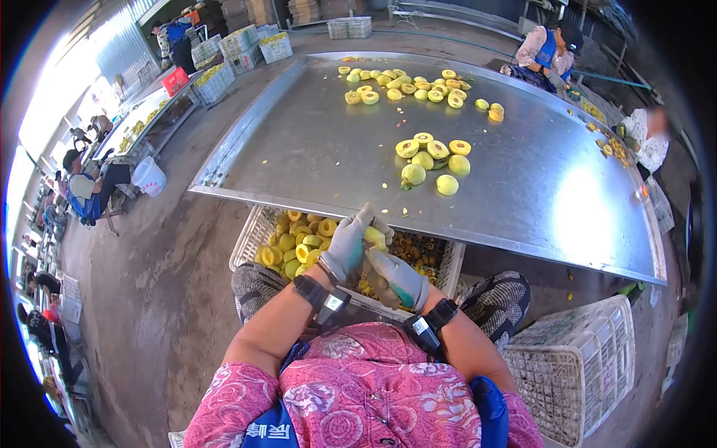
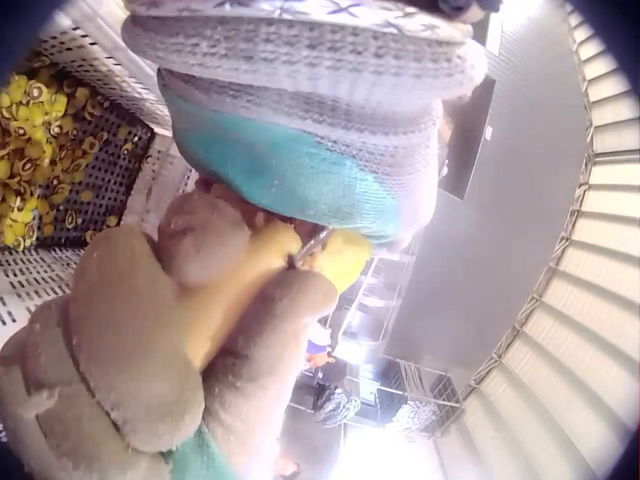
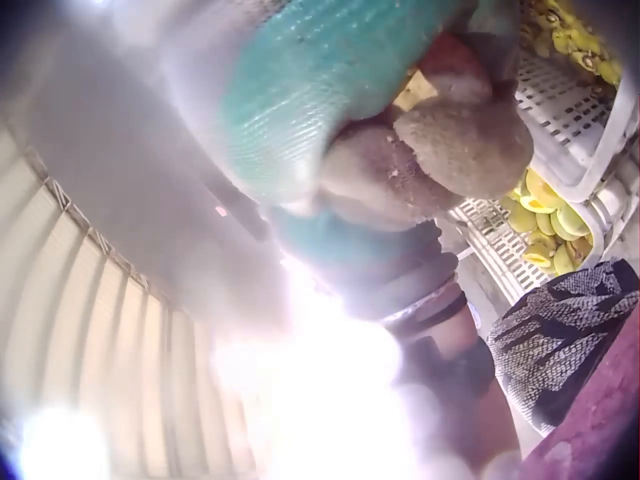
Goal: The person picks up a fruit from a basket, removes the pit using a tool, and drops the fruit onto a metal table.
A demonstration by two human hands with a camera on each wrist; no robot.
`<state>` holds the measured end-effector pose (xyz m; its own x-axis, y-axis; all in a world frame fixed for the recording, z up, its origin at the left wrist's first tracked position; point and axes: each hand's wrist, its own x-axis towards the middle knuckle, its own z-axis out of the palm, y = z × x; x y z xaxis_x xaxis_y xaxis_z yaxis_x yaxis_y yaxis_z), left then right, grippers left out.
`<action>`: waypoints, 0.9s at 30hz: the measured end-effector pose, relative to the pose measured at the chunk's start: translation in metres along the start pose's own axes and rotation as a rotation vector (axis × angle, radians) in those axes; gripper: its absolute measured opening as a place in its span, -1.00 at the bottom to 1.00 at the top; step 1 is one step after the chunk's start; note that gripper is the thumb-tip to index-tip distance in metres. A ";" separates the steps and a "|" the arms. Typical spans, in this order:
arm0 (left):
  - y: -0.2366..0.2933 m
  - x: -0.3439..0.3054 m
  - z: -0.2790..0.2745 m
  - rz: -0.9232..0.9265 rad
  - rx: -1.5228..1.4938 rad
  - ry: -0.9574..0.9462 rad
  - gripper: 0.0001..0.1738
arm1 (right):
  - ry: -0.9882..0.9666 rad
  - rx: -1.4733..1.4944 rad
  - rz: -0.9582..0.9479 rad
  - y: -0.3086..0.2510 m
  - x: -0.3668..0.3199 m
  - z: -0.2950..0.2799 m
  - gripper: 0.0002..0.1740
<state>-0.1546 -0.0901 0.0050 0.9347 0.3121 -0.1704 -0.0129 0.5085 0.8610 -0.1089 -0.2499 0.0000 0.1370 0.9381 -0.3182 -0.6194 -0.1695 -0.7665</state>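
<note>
Above the crate, both gloved hands meet at the near edge of the metal table. My left hand grips a yellow-green fruit; part of that fruit shows below the teal-coated glove in the left wrist view. My right hand is curled just below and right of it, around a tool with a yellow handle. The tool's short metal part reaches the fruit; its tip is hidden. In the right wrist view, brown-stained fingers cover most of the handle.
Halved and whole fruits lie on the metal table, with more at its far side. Beneath its near edge, a white crate holds halves and small dark-and-yellow pieces. Another crate stands lower right. Other people sit around.
</note>
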 end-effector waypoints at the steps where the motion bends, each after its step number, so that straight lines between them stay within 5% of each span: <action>1: 0.002 -0.003 -0.001 -0.020 -0.013 -0.014 -0.43 | -0.050 0.080 0.049 -0.001 -0.002 0.002 -0.49; 8: 0.001 -0.018 0.001 -0.173 -0.440 -0.045 -0.48 | -0.396 0.464 0.169 0.010 0.000 -0.002 -0.47; 11: 0.011 -0.017 -0.022 -0.065 -0.553 0.000 -0.48 | -0.500 0.622 0.179 0.018 0.002 -0.007 -0.45; 13: 0.019 -0.006 -0.074 0.180 -0.124 0.179 -0.55 | -0.462 0.658 0.147 0.027 0.007 -0.019 -0.42; 16: 0.049 -0.003 -0.086 0.398 0.506 0.598 -0.73 | -0.080 0.727 0.155 0.049 0.026 -0.039 -0.45; 21: 0.058 0.059 -0.030 0.658 1.282 0.285 -0.65 | -0.026 0.735 0.152 0.060 0.037 -0.054 -0.56; 27: 0.018 0.161 0.045 0.373 1.550 0.071 -0.37 | 0.034 0.709 0.132 0.046 0.029 -0.062 -0.56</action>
<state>0.0112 -0.0670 0.0146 0.9436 0.2846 0.1692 0.1724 -0.8587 0.4826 -0.0851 -0.2498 -0.0789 0.0431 0.9115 -0.4089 -0.9836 -0.0331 -0.1774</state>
